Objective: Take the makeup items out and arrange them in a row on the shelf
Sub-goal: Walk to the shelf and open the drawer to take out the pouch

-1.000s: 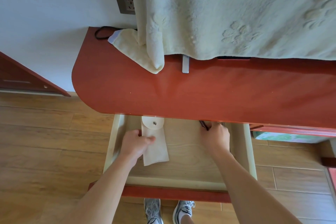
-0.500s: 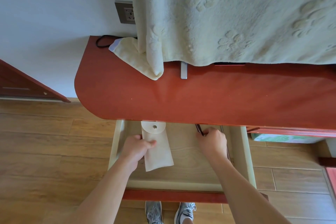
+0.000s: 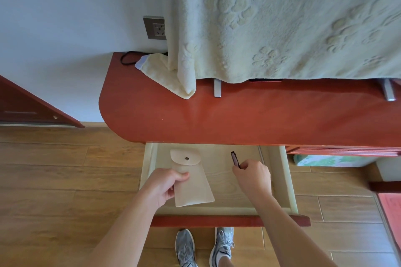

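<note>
An open drawer of pale wood sticks out below the red shelf top. In it lies a beige pouch with a round flap and a metal snap. My left hand grips the pouch at its left edge, thumb on top. My right hand pinches a slim dark makeup pencil whose tip points toward the back of the drawer. Both items are fully out from under the shelf edge.
A cream towel hangs over the back of the shelf, one corner lying on it. Two metal feet stand under the towel. A wall socket and black cable sit at the back left. My shoes stand on wooden floor.
Both hands have drawn toward me. The pouch slid forward in the drawer, and the dark pencil came out from under the shelf edge in my right hand.
</note>
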A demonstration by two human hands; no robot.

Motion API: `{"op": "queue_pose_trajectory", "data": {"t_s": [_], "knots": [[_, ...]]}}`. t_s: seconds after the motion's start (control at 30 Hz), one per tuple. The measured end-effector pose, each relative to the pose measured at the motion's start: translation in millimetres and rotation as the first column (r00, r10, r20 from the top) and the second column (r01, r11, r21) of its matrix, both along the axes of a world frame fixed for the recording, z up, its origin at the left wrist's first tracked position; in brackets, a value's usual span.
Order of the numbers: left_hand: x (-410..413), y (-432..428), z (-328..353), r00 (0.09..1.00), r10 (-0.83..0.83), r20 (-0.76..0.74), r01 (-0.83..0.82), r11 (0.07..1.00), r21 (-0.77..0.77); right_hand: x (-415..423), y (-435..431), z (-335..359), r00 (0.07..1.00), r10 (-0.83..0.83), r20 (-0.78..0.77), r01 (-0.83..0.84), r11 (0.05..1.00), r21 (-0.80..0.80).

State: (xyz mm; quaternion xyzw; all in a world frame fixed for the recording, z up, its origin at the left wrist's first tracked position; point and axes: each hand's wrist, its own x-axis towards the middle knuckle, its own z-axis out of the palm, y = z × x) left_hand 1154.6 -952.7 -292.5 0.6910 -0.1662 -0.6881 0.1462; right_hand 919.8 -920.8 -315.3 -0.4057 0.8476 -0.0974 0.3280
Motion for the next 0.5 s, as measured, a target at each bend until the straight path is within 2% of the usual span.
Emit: {"op": "queue_pose_trajectory", "data": {"t_s": [0.2, 0.5], "knots": [[11.0, 11.5, 28.1, 0.994, -0.061, -0.086, 0.060, 0.998, -0.015, 7.9, 15.6, 26.9, 1.000, 0.017, 0.006, -0.017, 1.000, -0.024], [21.8, 8.4, 64.8, 0.991, -0.112, -0.067, 0.101, 0.984, -0.150, 17.9, 23.2, 75.0, 0.999, -0.013, 0.031, 0.017, 0.992, -0.129]]}}
